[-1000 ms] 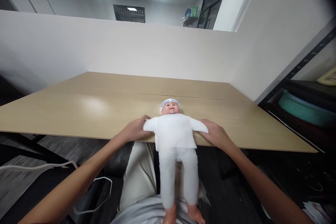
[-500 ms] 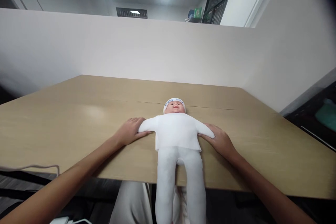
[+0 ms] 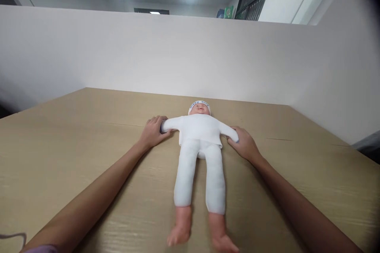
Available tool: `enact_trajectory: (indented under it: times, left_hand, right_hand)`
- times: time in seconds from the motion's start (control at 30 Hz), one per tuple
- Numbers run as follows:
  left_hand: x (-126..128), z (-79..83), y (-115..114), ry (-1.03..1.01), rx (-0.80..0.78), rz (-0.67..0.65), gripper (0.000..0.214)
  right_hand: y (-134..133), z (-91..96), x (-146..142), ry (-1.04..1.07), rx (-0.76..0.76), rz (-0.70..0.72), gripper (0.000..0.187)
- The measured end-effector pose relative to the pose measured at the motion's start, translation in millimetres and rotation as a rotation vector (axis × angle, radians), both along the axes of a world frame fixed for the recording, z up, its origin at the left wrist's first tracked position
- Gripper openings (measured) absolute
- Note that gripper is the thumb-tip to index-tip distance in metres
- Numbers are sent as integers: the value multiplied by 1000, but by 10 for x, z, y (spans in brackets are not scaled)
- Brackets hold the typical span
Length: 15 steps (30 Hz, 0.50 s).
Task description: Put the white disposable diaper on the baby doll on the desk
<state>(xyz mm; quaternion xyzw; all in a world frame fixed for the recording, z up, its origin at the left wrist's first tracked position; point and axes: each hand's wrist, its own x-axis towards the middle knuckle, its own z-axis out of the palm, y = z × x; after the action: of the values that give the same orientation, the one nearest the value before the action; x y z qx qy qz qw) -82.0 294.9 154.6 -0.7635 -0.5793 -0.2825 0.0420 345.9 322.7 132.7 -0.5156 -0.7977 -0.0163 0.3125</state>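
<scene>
A baby doll [image 3: 200, 132] in a white top and white trousers lies on its back on the wooden table [image 3: 133, 205], head toward the far wall. A white cap [image 3: 199, 103] with blue lettering covers its head, and its bare feet point toward me. My left hand [image 3: 153, 131] grips the end of the doll's sleeved arm on the left side. On the other side, my right hand [image 3: 244, 142] is closed round the other sleeve end. Both doll arms are spread outward. The doll's hands are hidden inside the sleeves or my grip.
A white partition wall [image 3: 184, 55] rises behind the table's far edge. At the lower left a thin cable [image 3: 13, 236] lies near the table edge. Something dark [image 3: 369, 146] stands past the table's right edge.
The doll has moved farther onto the table, away from me, with both hands still on its arms. Its legs, which hung past the near edge, now lie on the tabletop with the feet showing.
</scene>
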Motion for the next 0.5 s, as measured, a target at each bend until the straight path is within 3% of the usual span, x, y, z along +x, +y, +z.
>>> enact_trajectory:
  times: [0.1,0.2,0.5]
  left_hand:
    - [-47,-40,229,-41,8,37,56]
    - [-120,-99,353,-50,3,32,51]
    - [-202,-187,398,-35,-10,47,47]
  right_hand:
    - [280,-37,12,-29,53,4,37]
    - [464,-110,79,-32,40,-22,50]
    - [637,-371,201,-36,-11,-39,68]
